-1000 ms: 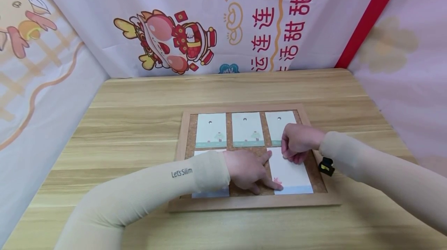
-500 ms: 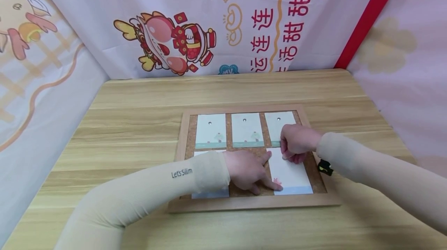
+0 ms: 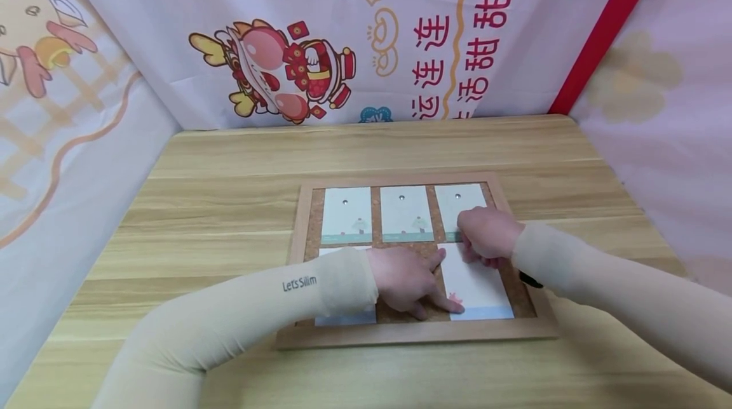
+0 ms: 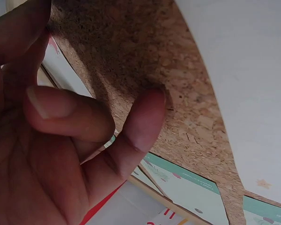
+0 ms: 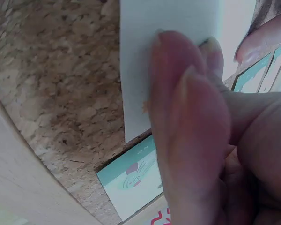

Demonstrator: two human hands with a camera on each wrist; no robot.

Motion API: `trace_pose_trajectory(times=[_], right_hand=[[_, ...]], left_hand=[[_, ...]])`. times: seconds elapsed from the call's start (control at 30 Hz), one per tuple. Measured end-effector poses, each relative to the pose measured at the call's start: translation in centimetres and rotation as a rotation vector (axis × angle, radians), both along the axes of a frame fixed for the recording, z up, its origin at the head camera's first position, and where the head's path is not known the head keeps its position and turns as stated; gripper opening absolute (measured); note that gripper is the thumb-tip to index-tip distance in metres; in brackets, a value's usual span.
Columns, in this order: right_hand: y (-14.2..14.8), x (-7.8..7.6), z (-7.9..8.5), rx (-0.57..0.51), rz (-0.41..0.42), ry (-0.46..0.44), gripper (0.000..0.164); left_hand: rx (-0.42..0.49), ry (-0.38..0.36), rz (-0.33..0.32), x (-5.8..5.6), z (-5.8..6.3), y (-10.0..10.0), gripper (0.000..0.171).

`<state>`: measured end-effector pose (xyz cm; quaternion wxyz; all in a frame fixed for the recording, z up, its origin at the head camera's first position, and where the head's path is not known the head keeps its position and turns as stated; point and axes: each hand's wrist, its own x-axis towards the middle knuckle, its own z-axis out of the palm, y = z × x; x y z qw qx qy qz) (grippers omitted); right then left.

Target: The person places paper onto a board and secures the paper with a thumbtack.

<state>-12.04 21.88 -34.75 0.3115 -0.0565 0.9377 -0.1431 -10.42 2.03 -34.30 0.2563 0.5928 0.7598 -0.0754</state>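
A wood-framed cork board [image 3: 417,333] lies on the table. My left hand [image 3: 403,279] reaches over its lower middle. The thumb and index finger are spread, their tips on the left edge of a white card [image 3: 477,288] with a pink figure and a blue bottom band. My right hand [image 3: 488,231] has its fingers curled over that card's upper part. In the right wrist view the fingertips [image 5: 196,89] bunch close together against the white card; I cannot tell whether something small is between them. My left sleeve partly covers another blue-banded card [image 3: 345,318].
Along the board's upper row are three green-banded cards [image 3: 406,215], each with a silver thumbtack [image 3: 401,197] near its top. The right hand overlaps the rightmost of these cards [image 3: 452,206]. Behind the wooden table [image 3: 240,155] hangs a printed cloth [image 3: 354,9].
My right hand has turned slightly, its knuckles moving a little to the left over the card's upper part. My left hand stays in place on the card.
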Motion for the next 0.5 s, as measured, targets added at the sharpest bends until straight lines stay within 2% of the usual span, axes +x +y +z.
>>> trace_pose_trajectory(times=[0.3,0.5], right_hand=[[1.3,-0.5,-0.5,-0.116,0.048,-0.022,0.017],[2.5,-1.1,0.5,-0.209,0.083,-0.042,0.014]], left_hand=[[0.004,-0.014,-0.005,-0.1,0.0,-0.2,0.052],[-0.01,-0.016,0.022,0.2,0.2,-0.3,0.054]])
